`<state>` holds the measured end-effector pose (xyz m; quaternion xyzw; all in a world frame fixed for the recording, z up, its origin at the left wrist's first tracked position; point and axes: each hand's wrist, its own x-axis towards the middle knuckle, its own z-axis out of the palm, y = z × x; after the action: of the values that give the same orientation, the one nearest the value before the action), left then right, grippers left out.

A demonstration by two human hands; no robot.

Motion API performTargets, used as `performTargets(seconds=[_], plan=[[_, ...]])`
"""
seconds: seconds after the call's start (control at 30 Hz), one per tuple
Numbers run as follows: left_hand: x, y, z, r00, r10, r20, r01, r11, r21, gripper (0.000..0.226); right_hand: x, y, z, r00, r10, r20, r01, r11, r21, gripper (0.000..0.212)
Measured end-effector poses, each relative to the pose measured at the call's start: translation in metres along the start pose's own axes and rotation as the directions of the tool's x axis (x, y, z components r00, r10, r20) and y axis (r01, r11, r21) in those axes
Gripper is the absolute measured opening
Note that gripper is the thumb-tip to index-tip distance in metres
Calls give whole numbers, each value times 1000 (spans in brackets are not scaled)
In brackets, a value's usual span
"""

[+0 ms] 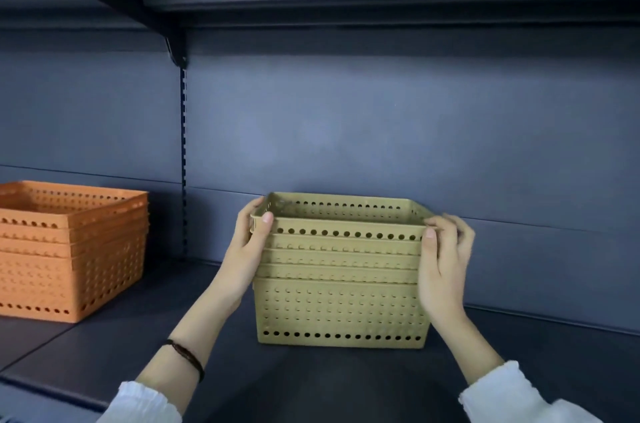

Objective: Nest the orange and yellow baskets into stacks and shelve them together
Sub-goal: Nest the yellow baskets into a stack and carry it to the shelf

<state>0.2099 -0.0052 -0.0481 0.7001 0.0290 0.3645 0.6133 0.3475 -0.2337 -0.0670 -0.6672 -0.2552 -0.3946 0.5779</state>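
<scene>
Dark blue-grey shelving surrounds me, its shelf [138, 346] carrying both stacks. My left hand [247, 246] and right hand [445, 260] each close their grip on an end of the top rim of the yellow basket stack [339, 305], thumbs toward me. Between my hands the nested baskets stand upright on the shelf. Well off to the left of my left grip sits the orange basket stack [69, 256]. No readable writing or brand shows anywhere.

- The orange stack [69, 249] is cut off by the left frame edge.
- Both white sleeves [145, 402] are cut off at the bottom edge.
- The yellow stack [341, 287] sides are partly covered by 2 hands.
</scene>
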Motion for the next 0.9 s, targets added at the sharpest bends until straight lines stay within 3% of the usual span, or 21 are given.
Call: performTargets(seconds=[0.13,0.23,0.33,0.43,0.57,0.7,0.9], plan=[[-1,-5,8,996,-10,-90,9,1000,-17,43,-4,0,-5,999,9,38,-12,997,73,30],[-8,-8,11,993,-22,-119,8,993,-120,37,-12,10,-7,996,57,63,-68,982,176,49],[-27,-24,16,983,-44,-176,5,977,-215,67,-24,19,-8,916,329,228,-395,835,383,69],[-44,-36,23,986,-91,-142,63,980,-186,78,-28,26,-12,802,397,446,-571,729,377,92],[-52,-31,24,978,-135,-159,109,981,-163,65,-34,22,-24,751,441,492,-633,693,345,86],[-68,-17,30,970,-129,-204,96,982,-161,32,-34,6,-43,721,492,489,-679,645,352,89],[-88,11,31,953,-69,-294,30,990,-134,37,-38,-24,-70,717,459,524,-680,625,384,94]])
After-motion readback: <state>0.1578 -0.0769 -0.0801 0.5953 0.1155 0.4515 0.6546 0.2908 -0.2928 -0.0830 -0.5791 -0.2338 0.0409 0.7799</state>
